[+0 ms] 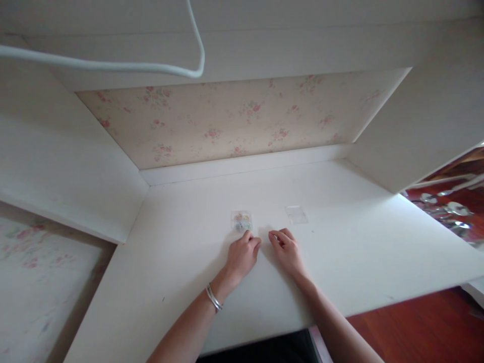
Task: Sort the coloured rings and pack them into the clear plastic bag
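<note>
A small clear plastic box (241,221) with colourful little pieces inside lies on the white desktop (181,242); the pieces are too small to name. Just in front of it is my left hand (244,252), fingers curled and pinched together, with a silver bangle (214,297) on the wrist. My right hand (285,248) is a short gap to the right, thumb and forefinger also closed in a pinch. Whatever either pinch holds is too small to see. Beyond my right hand lies a flat clear plastic lid or tray (297,215).
White panels (408,111) stand at both sides of the desk, and flowered wallpaper (242,118) covers the back. A white cable or rod (113,66) crosses the upper left. Shiny metal objects (456,209) show beyond the right edge, above a red-brown floor (419,322).
</note>
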Tool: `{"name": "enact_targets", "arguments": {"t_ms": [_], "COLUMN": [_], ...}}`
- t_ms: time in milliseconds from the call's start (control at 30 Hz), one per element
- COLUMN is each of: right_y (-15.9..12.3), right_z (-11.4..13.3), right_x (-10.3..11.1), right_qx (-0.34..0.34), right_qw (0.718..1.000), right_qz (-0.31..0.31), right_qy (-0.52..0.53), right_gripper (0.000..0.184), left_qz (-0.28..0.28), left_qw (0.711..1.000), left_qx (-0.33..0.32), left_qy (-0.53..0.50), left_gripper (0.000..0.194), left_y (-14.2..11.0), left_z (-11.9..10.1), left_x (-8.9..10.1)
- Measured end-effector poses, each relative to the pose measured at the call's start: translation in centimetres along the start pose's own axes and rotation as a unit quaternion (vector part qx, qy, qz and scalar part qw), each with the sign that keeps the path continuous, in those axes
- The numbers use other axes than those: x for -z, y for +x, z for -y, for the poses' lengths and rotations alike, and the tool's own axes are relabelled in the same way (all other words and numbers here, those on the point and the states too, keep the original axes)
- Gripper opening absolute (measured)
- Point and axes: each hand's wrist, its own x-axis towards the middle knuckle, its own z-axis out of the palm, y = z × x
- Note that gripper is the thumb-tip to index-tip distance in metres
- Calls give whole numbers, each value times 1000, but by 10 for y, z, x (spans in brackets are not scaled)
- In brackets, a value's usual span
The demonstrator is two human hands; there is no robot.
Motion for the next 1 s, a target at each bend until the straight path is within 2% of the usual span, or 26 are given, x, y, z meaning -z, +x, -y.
{"name": "enact_targets", "arguments": {"t_ms": [533, 833, 1000], "right_y": [2, 2, 2], "right_z": [-1, 1, 1], "right_x": [2, 5, 4], "right_qx": [-11, -11, -14], "right_qw": [1000, 1000, 1000], "right_qz": [-3, 1, 1], "right_qy": [16, 20, 19], "right_gripper": [30, 32, 31], "left_qz": [32, 21, 3], "left_qw": [999, 999, 999], "left_qx": [14, 38, 40], "left_qy": [23, 31, -16], "left_gripper": [20, 18, 20], "left_y": [4, 5, 5], "left_z": [-3, -4, -2], "left_x": [0, -3, -5]}}
